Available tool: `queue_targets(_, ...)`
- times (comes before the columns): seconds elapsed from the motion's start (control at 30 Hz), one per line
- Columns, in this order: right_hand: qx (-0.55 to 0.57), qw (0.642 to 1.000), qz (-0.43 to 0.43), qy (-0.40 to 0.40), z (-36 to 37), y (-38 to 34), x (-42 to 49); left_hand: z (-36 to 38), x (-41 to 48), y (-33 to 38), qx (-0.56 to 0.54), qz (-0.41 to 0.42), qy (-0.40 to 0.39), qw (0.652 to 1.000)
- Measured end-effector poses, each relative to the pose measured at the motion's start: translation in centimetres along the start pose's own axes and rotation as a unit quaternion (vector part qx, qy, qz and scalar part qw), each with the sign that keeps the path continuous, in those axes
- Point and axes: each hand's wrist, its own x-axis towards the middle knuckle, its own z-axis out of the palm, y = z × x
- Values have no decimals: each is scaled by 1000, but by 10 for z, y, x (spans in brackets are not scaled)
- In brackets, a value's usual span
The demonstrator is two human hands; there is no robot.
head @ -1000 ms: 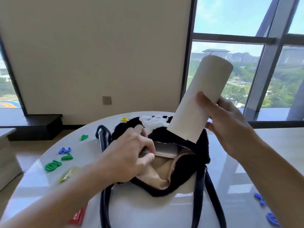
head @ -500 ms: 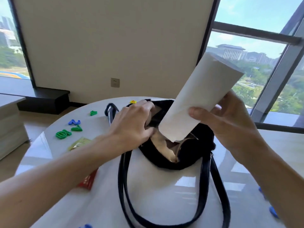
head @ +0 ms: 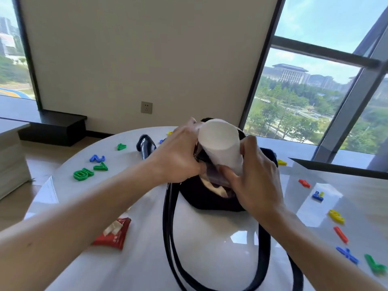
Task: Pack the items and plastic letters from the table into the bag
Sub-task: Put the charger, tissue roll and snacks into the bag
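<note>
A black fuzzy bag (head: pixel 210 200) with long black straps (head: pixel 168 227) lies on the white round table (head: pixel 210 255). A white paper roll (head: pixel 220 143) stands tilted with its lower end inside the bag's mouth. My right hand (head: pixel 254 181) grips the roll from the right side. My left hand (head: pixel 178 156) holds the bag's left rim, pulling the mouth wide. Green and blue plastic letters (head: pixel 88 169) lie to the left, and red, blue, yellow and green letters (head: pixel 338 227) to the right. A red packet (head: pixel 114 234) lies under my left forearm.
A black object (head: pixel 146 145) lies behind my left hand. A pale low bench (head: pixel 10 160) stands at the far left past the table's edge. Windows and a wall are behind the table.
The roll has gone down into the bag's mouth and my right hand has come down with it. My view has tipped down, so more letters show on the right.
</note>
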Motion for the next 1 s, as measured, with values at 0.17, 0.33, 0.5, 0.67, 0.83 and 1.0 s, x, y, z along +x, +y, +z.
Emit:
queue_targets(0.17, -194, 974, -110, -34, 0, 9, 11, -3, 0, 3, 57, -24, -1, 998)
queue_targets(0.33, -384, 907, -109, -136, 20, 16, 25, 3, 2, 17, 154, 17, 29, 988)
queue_targets(0.5, -412, 892, -101, -153, 41, 0, 44, 5, 4, 26, 155, 31, 11, 987)
queue_targets(0.67, -370, 906, -110, -174, 45, -2, 44, -1, 1, 13, 169, 35, -55, 983)
queue_targets(0.83, -333, 907, -72, -248, 19, -10, 29, -5, -6, 5, 178, 22, -215, 960)
queue_targets(1.0, -246, 907, -20, -342, -19, -30, 9, -43, -4, -1, 113, -29, -263, 958)
